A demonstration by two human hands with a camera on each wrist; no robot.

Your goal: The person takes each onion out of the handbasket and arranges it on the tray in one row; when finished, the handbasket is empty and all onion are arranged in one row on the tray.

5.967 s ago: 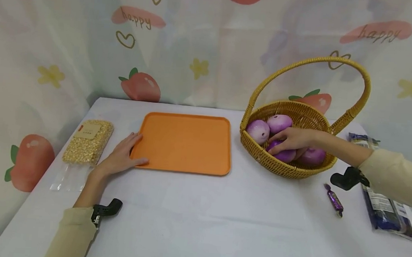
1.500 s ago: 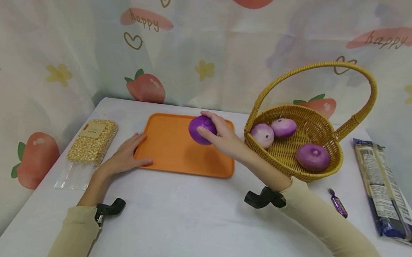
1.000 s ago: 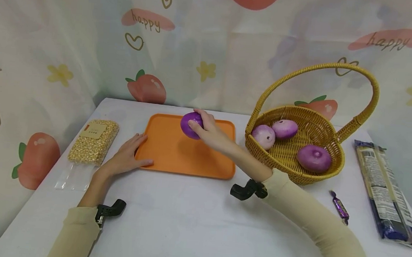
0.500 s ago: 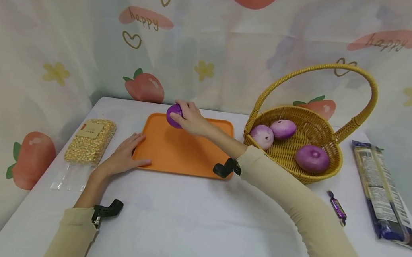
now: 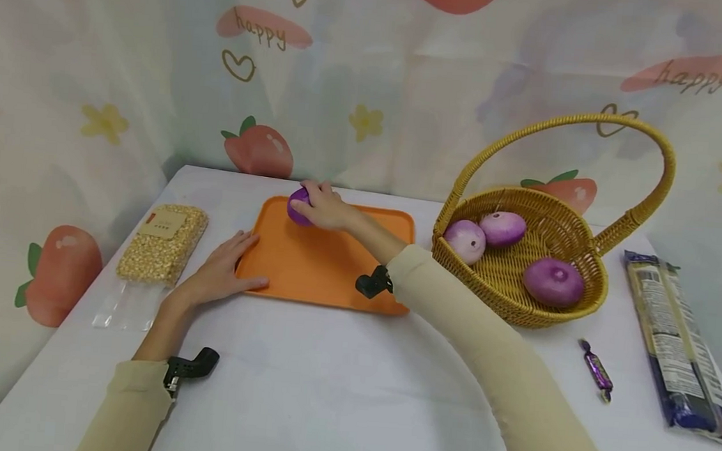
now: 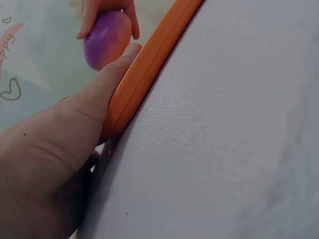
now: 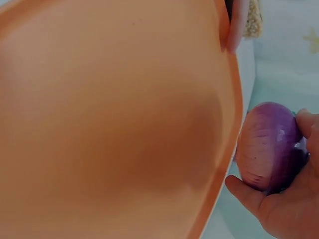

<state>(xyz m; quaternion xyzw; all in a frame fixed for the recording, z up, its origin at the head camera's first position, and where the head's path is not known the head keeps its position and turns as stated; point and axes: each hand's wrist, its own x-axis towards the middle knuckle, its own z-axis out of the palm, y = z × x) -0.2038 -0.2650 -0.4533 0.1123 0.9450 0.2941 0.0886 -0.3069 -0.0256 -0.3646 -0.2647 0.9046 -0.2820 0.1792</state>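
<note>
- Right hand (image 5: 323, 205) reaches across the tray (image 5: 320, 264) to its far left corner, fingers and thumb curled round a purple onion (image 5: 298, 206).
- Right wrist view: onion (image 7: 269, 147) sits in the grip at the tray rim (image 7: 227, 164), thumb under it, fingertips (image 7: 306, 122) on its far side. Cannot tell whether it touches the tray floor.
- Left wrist view: the same onion (image 6: 105, 37) shows beyond the rim, right-hand fingers (image 6: 85, 22) draped over its top.
- Left hand (image 5: 219, 278) lies flat on the table (image 5: 337, 384) at the tray's near left corner, fingers straight and relaxed, thumb along the front edge. It holds nothing.
- Left wrist view: thumb (image 6: 89, 99) presses against the orange rim (image 6: 144, 69).
- Basket (image 5: 571, 310) stands just right of the tray, handle upright. Three onions inside: two pale ones (image 5: 465, 240) (image 5: 502, 228) touching at the left back, one darker (image 5: 553, 281) apart toward the front right.
- Bag of corn kernels (image 5: 161, 243) lies left of the tray, just beyond the left hand.
- Candy in purple wrapper (image 5: 597, 370) lies on the table in front of the basket.
- Long dark blue packet (image 5: 679, 352) lies at the table's right edge, well apart from the tray.
- Black wrist mounts show on both cream sleeves.
</note>
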